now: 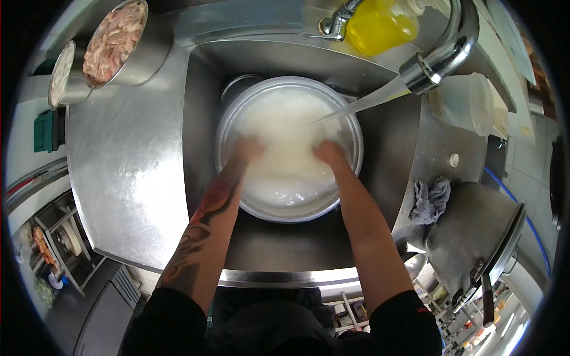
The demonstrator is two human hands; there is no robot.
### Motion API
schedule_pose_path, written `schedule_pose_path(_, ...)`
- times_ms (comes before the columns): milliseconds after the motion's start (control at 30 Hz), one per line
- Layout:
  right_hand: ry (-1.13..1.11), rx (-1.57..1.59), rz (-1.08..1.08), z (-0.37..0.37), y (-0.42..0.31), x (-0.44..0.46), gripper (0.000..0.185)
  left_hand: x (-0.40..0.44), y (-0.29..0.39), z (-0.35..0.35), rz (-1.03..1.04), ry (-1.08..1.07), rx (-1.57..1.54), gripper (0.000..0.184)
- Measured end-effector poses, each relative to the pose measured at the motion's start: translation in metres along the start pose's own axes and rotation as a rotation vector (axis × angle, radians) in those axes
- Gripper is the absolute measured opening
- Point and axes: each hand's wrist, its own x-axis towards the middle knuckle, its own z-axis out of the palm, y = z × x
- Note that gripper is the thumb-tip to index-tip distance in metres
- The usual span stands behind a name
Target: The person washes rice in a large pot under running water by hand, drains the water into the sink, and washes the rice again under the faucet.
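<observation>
In the middle of the frame, a round metal pot (358, 139) filled with cloudy whitish water (291, 169) is set inside the steel sink (279, 252) and is fed by a stream (374, 102) from the tap (423, 70) at upper right. The left hand (250, 148) and the right hand (327, 152) are dipped apart into the water, but as both are blurred and partly veiled, it cannot be told whether they are open, closed or gripping anything. At upper left, pinkish meat (116, 41) is held in a deep metal container (153, 56) on the worktop (127, 130), while a crumpled grey cloth (431, 200) is seen at right.
</observation>
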Motion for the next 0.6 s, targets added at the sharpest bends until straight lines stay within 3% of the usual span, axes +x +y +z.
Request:
schedule_pose_path(100, -0.072, 0.04, 0.022, 0.051, 0.028, 0.03, 0.071, 0.003, -0.019, 0.033, -0.011, -0.16, -0.17, 0.059)
schedule_pose_path(233, -0.04, 0.24, 0.03, 0.095, 0.036, 0.02, 0.072, -0.012, -0.019, 0.08, -0.099, -0.142, -0.305, 0.056)
schedule_pose_path(267, -0.066, 0.327, 0.037, 0.099, 0.037, 0.01, 0.069, 0.0, -0.03, 0.112, 0.056, -0.144, -0.21, 0.052)
schedule_pose_path(300, -0.105, 0.478, 0.041, 0.106, 0.037, 0.0, 0.066, 0.012, -0.041, 0.145, 0.211, -0.131, -0.116, 0.05)
schedule_pose_path(400, -0.301, 1.136, 0.087, 0.12, 0.034, -0.035, 0.057, 0.019, -0.046, 0.187, 0.283, -0.068, -0.285, 0.045)
schedule_pose_path(467, -0.483, 1.433, 0.141, 0.117, 0.02, -0.045, 0.051, 0.019, -0.041, 0.198, 0.234, -0.061, -0.487, 0.043)
schedule_pose_path(500, -0.559, 1.523, 0.154, 0.114, 0.012, -0.044, 0.048, 0.002, -0.019, 0.177, 0.028, -0.104, -0.716, 0.041)
schedule_pose_path(600, -0.537, 1.654, 0.066, 0.104, -0.023, -0.052, 0.039, -0.001, 0.008, 0.178, -0.093, 0.029, -0.902, 0.041)
